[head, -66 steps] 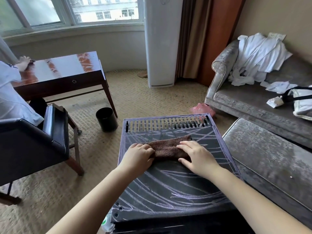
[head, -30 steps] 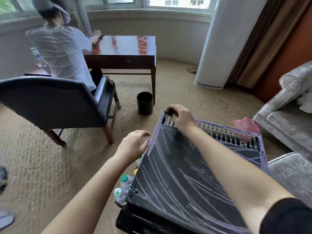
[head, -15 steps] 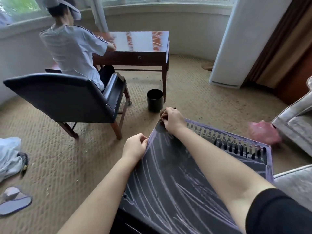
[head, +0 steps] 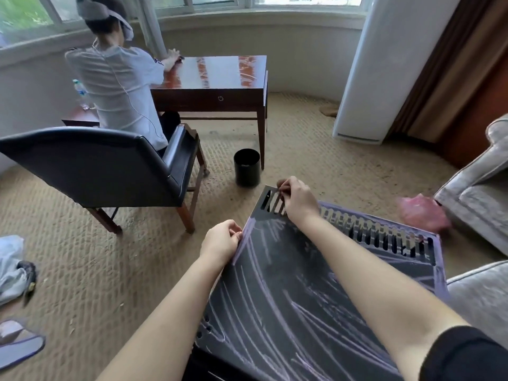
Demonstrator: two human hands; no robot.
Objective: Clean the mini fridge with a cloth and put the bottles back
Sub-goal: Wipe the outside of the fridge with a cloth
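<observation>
Since two seconds before, the right hand [head: 298,202] had carried the cloth [head: 281,184] from the middle of the fridge [head: 288,298] top to its far left corner, and the left hand [head: 221,242] had moved off the cloth to the top's left edge.

The right hand's fingers were curled tight round the cloth, of which only a small brown, nubby tuft showed past the knuckles. It was pressed on the vent slots [head: 384,237], a row of narrow upright openings along the back edge. The left hand gripped the left edge with bent fingers and thumb.

The fridge stood just below the wearer. Its flat black top was smooth and covered in pale, curved wipe streaks, with a few small round holes near the front left. No writing on it could be read.

On the coarse, ribbed beige carpet [head: 110,270] a black cylindrical bin [head: 246,167] stood beside a leg of the glossy wooden desk [head: 220,75]. Another person [head: 118,86] in a white shirt sat at the desk in a black leather chair [head: 90,166]. A bottle [head: 79,88] stood beyond them, its label too small to read. To the right were a grey velvet sofa [head: 472,188] and a blurred pink bag [head: 422,213].
</observation>
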